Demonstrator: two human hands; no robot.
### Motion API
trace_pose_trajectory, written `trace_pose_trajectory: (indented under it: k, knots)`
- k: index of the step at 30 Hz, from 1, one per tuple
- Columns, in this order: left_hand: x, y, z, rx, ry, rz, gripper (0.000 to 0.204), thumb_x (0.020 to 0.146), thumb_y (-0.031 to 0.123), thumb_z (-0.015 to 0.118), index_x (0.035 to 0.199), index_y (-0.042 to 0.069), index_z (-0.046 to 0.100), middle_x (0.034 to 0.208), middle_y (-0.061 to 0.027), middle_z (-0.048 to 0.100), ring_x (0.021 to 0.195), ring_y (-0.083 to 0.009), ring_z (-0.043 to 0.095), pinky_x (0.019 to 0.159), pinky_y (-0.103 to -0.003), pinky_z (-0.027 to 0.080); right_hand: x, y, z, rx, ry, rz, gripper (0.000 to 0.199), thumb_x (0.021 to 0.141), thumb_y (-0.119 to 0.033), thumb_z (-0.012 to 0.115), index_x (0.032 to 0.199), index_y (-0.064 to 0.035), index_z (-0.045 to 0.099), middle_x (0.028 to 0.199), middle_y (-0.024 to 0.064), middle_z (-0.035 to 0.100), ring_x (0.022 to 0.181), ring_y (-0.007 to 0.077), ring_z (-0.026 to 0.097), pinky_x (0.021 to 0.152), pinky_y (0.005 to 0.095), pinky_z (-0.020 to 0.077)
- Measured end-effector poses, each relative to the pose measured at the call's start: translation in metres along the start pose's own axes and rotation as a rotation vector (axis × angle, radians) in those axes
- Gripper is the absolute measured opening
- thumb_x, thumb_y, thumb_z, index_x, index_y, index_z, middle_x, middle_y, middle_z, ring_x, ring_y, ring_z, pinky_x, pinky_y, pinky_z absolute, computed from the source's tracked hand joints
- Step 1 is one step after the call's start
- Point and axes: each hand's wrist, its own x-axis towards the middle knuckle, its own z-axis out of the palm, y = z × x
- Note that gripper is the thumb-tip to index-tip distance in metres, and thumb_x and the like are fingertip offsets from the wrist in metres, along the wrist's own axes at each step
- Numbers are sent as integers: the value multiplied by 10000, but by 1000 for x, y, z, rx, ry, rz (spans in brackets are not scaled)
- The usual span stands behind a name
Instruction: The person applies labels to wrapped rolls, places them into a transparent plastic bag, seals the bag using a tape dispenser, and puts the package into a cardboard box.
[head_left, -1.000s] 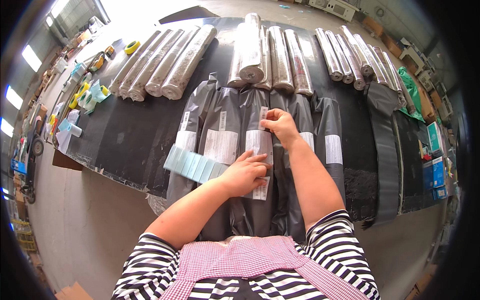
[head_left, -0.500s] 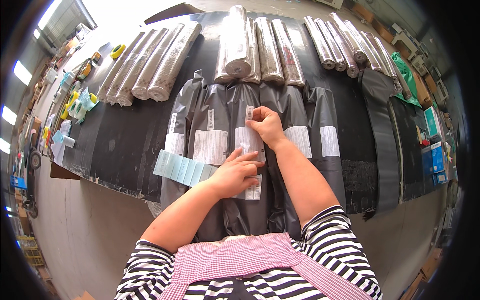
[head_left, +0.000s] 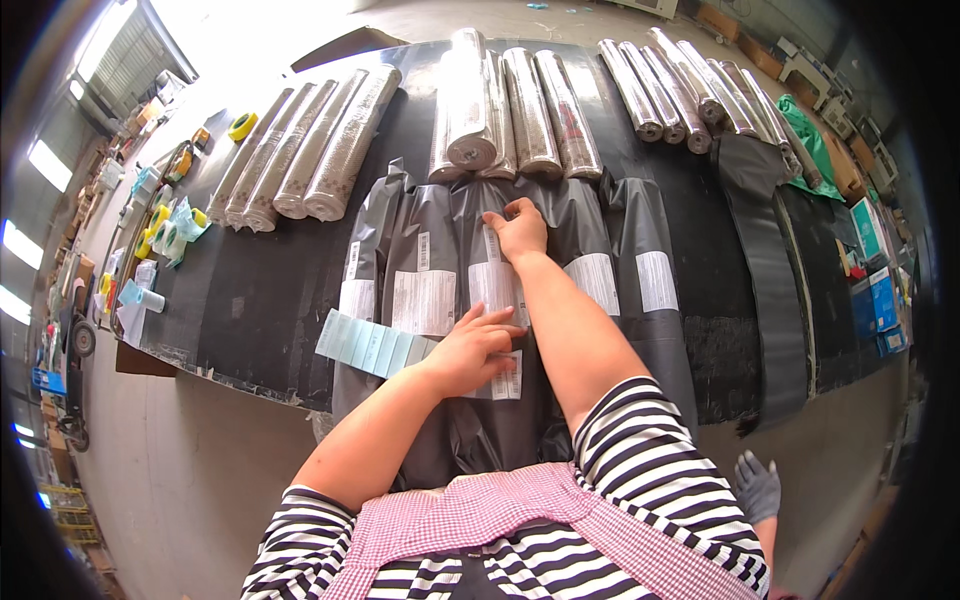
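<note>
Barcode label (head_left: 491, 246) lies on the middle grey bag (head_left: 495, 430), under the right hand's (head_left: 520, 232) bent fingertips; whether they pinch it, I cannot tell. Nearer on that bag, the left hand (head_left: 468, 352) rests palm-down, fingers spread, its hold on the blue strip (head_left: 368, 342) hidden. Wrapped rolls (head_left: 531, 115) lie beyond the bag.

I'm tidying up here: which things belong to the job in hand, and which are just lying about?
Apparently in use:
middle grey bag
narrow label at the right hand
pale blue strip at the left hand

Probably just lying about:
yellow tape roll
blue boxes
green sheet
</note>
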Motion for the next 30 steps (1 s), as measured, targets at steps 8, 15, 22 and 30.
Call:
trace_pose_trajectory:
  k: [8,15,22,30]
  knots:
    - [-15,12,-21,-557,480,-322,192,868,173,739,852,16,629,1001,-66,709,871,-150,619,796,-304,488,-109,-44,-106,450,-719,-115,202,897,-220,737,944,-45,651,866,14,668,811,78,605,716,244,478]
    - [-13,30,-30,-348,414,-305,242,826,199,783,886,6,650,826,-51,679,759,-133,600,698,-288,485,-177,-57,-140,228,-528,-61,201,822,12,741,959,-16,596,878,35,675,810,83,640,724,232,513]
    - [-9,39,-26,-582,269,-291,205,817,176,752,939,20,699,811,-57,694,738,-131,612,711,-295,502,-211,-56,-145,225,-352,-74,190,865,56,656,1015,-15,564,849,36,677,790,81,644,731,244,514]
    - [2,53,-13,-387,301,-392,285,813,248,767,886,-4,655,754,-121,660,699,-203,603,687,-344,492,-192,-41,-181,74,-165,-127,53,876,-61,676,890,-9,683,812,83,713,763,136,644,733,295,505]
